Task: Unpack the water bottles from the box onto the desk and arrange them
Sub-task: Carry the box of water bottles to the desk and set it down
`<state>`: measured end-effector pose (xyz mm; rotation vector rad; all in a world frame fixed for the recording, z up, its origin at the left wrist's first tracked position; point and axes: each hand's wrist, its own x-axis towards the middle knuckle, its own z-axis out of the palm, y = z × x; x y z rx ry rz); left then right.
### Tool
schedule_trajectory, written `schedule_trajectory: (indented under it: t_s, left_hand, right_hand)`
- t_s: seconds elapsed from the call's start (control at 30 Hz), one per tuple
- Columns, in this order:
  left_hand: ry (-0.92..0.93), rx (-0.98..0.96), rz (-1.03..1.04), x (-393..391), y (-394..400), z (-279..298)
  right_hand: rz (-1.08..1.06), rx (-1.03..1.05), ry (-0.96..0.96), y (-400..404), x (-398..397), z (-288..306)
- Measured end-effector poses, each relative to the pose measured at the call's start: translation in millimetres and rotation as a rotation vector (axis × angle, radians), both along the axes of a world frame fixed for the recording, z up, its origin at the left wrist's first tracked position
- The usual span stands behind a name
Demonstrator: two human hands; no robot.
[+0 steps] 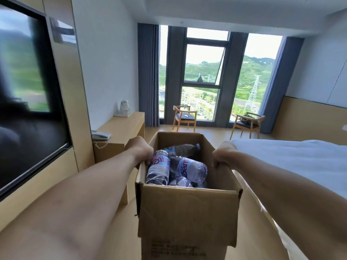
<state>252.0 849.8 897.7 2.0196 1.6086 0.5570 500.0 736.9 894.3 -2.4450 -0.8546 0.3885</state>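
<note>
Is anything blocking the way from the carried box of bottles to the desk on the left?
Nothing visible does. Both hands, left hand and right hand, grip the box by its side walls, bottles lying inside. The desk ahead-left carries a telephone and a kettle, with bare surface between them.

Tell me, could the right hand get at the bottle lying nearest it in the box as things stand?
Probably not yet. The right hand has its grip on the right rim of the box, which is carried with the left hand. The bottle lies uncovered in the open top, so once the box is set down, likely yes.
</note>
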Motion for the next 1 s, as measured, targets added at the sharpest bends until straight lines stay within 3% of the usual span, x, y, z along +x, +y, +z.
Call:
schedule_trajectory:
  t_s: [0.3, 0.63, 1.0]
  left_hand:
    - [-0.013, -0.011, -0.039, 73.5, 188.4, 15.3]
    - [0.042, -0.074, 0.014, 194.3, 408.7, -20.2]
    - [-0.006, -0.065, 0.048, 333.7, 659.9, -30.9]
  right_hand:
    - [0.0, -0.005, 0.027, 186.7, 74.7, 4.9]
    - [0.13, -0.154, 0.02, 422.9, 202.4, -31.9]
    - [0.081, -0.111, 0.024, 677.5, 344.1, -38.8]
